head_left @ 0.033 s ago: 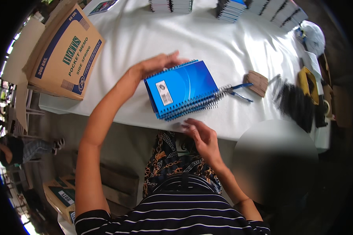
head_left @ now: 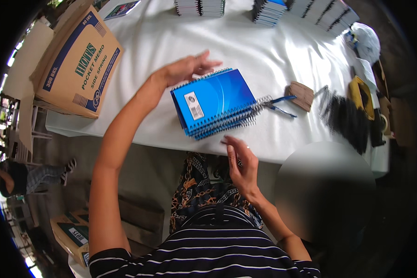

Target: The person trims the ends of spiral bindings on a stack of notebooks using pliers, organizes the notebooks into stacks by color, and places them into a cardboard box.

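A stack of blue spiral-bound notebooks lies on the white-covered table. The top cover carries a white label, and wire coils run along the near edge. My left hand is at the stack's far left edge, fingers spread and holding nothing; I cannot tell whether it touches the stack. Just off the near side of the stack, over the table's front edge, my right hand is loosely curled with fingers apart and nothing visible in it. Blue-handled pliers lie right of the stack, their jaws hidden by coils.
A brown block lies beyond the pliers. Farther right are a pile of black wire coils and a yellow-and-black object. An open carton stands at left. Stacks of notebooks line the far side. A person's leg shows at far left.
My left hand has lifted a little off the stack's far edge, its fingers spreading. My right hand has shifted slightly right, away from the coils. The stack keeps its place.
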Demonstrator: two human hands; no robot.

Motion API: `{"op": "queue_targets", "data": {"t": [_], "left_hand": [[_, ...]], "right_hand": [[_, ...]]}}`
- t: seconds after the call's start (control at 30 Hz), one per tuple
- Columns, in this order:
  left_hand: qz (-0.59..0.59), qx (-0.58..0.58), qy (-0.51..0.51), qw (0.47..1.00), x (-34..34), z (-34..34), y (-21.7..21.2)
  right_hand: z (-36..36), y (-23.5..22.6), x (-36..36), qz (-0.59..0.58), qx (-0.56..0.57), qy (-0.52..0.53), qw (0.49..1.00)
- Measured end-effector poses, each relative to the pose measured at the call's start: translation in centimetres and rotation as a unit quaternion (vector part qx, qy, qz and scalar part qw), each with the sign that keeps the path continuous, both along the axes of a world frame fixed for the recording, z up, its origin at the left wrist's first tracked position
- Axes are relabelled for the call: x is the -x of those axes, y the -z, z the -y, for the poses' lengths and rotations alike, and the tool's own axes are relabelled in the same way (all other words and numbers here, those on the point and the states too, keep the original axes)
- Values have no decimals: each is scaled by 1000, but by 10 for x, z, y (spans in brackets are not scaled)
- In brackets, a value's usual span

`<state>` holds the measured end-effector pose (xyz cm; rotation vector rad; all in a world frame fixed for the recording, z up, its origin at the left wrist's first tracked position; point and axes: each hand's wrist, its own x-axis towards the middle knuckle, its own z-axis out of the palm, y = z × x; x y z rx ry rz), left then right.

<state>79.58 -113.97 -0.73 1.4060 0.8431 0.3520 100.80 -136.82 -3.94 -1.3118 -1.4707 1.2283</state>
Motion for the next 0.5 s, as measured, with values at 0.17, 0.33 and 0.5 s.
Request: {"op": "queue_targets", "data": {"t": [0.17, 0.33, 0.5], "left_hand": [[-139, -67, 104, 983, -39, 2, -68], [-191, -12, 104, 976, -61, 6, -61], [-279, -156, 93, 943, -67, 13, -72]], "right_hand": [[-28, -2, 25, 334, -560, 26, 758], [-71, 14, 59, 426, -606, 97, 665], [-52, 14, 33, 397, -587, 89, 700]]}}
